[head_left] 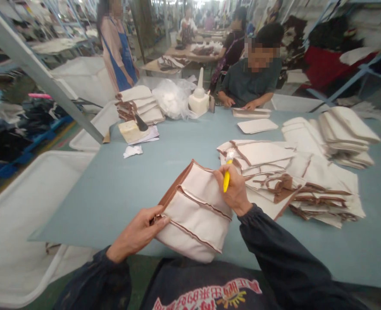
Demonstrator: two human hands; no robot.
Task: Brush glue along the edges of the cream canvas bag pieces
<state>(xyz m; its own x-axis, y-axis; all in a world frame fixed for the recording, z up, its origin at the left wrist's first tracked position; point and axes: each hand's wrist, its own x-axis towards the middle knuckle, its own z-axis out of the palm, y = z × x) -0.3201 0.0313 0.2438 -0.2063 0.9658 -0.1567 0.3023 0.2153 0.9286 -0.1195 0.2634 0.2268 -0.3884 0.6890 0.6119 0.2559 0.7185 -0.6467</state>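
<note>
stitched piece [198,215] with hidden underside, distant people [188,29] blurred, white bin [19,219] cut off left

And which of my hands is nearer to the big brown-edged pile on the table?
Right. The right hand, holding the yellow tool, is close beside the pile; the left hand is farther off, at the left edge of the pale piece.

There is one sewn piece [197,215], one yellow-handled brush [226,176], one white nozzle bottle [198,102], one clear plastic bag [173,98], one crumpled white scrap [132,151] and one surface [177,137]. At least four people [253,77] appear beyond. The piled cream pieces [326,176] overlap too much to count.
</note>
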